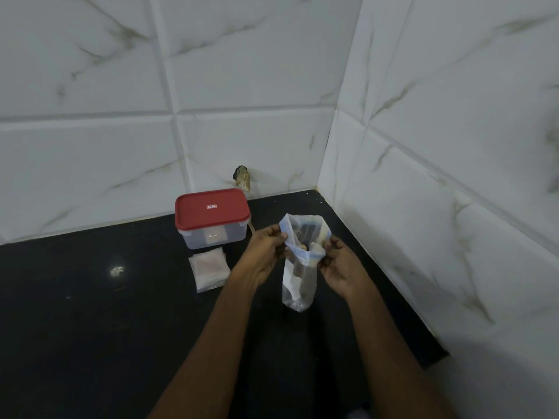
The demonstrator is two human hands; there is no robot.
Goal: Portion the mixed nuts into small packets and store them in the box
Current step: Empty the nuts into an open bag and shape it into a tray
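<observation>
A clear zip bag (298, 276) with a blue seal strip hangs above the black counter, its mouth pulled open. A few nuts show at the mouth. My left hand (266, 252) pinches the left side of the bag's rim. My right hand (338, 266) pinches the right side of the rim. A clear plastic box with a red lid (211, 216) stands shut near the back wall. In front of the box lies a stack of small clear packets (208, 267).
The black counter (90, 313) runs into a corner of white marble-look tiled walls at the back and right. A dark hole with a stub (242, 176) sits in the back wall just above the counter, behind the box.
</observation>
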